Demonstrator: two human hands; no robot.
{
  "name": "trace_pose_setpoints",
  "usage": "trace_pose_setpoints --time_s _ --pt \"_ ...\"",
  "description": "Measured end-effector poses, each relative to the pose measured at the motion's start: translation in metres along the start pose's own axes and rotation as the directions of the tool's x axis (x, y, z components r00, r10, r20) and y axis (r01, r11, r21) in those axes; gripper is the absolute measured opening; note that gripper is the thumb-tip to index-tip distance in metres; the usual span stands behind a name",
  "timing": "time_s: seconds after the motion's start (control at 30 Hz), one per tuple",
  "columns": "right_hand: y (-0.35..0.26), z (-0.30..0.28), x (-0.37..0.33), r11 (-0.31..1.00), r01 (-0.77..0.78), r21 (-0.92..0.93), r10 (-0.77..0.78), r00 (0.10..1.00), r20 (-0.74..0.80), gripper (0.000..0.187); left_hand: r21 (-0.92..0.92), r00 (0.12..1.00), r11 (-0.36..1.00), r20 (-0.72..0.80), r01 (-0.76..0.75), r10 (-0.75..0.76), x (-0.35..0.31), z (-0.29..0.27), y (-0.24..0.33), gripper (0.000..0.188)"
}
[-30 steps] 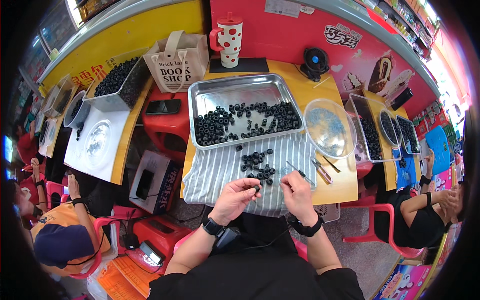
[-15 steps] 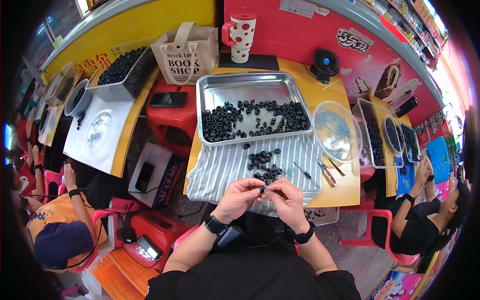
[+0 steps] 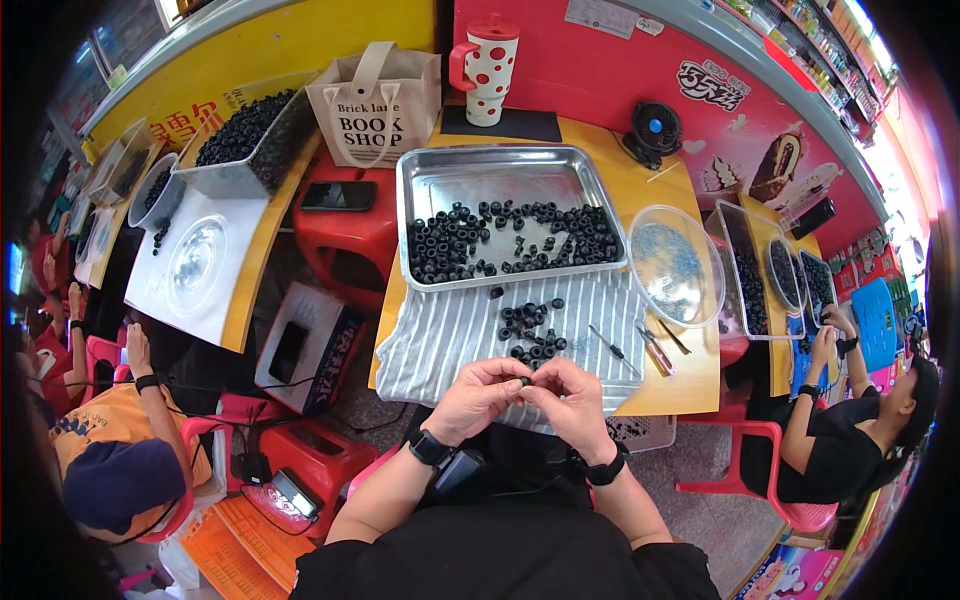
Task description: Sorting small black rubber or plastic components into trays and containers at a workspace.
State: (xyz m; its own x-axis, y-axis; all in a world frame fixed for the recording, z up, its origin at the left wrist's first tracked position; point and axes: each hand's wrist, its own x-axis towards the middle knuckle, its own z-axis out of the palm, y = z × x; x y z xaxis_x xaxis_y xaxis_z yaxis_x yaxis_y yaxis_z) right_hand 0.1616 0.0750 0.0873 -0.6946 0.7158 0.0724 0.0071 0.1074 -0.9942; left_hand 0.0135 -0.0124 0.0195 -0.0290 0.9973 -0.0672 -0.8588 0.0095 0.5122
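My left hand pinches a small round black rubber-like part between thumb and fingertips. Meeting it from the other side, the closed fingertips of my right hand press on the same part and cover much of it. Both hands are over the near edge of a grey-and-white striped cloth. Just beyond the fingers lies a loose cluster of similar black parts. A metal tray behind the cloth holds many more, hollow and ring-like.
Right of the cluster lie a thin dark tool, a pink-handled tool and tweezers. A clear round dish stands beside the tray. Behind are a polka-dot tumbler, a canvas bag and a small fan. Co-workers sit at both sides.
My right fingers have shifted slightly and cover more of the black part. The co-worker on the right has moved their hands apart, one raised toward the containers.
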Motion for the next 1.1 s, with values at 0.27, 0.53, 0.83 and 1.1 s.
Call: trace_pose_setpoints --time_s 0.27,0.53,0.83,1.1 --pt "0.020 -0.037 0.003 0.983 0.019 -0.182 -0.060 0.972 -0.225 0.013 -0.186 0.991 0.976 -0.086 -0.112 0.097 -0.005 0.001 0.005 0.025" --pt "-0.001 -0.008 0.016 0.700 0.168 -0.695 -0.216 0.976 0.018 0.019 -0.224 0.987 0.962 -0.004 -0.158 0.162 -0.005 0.001 0.005 0.025" --pt "-0.007 0.002 0.022 0.441 0.157 -0.884 -0.202 0.977 0.073 0.016 -0.158 0.995 0.982 -0.030 -0.102 0.098 -0.005 -0.004 0.005 0.028" --pt "0.006 0.006 0.015 0.453 0.126 -0.883 -0.214 0.976 0.029 0.017 -0.163 0.994 0.980 -0.014 -0.110 0.110 -0.004 0.000 0.006 0.025"
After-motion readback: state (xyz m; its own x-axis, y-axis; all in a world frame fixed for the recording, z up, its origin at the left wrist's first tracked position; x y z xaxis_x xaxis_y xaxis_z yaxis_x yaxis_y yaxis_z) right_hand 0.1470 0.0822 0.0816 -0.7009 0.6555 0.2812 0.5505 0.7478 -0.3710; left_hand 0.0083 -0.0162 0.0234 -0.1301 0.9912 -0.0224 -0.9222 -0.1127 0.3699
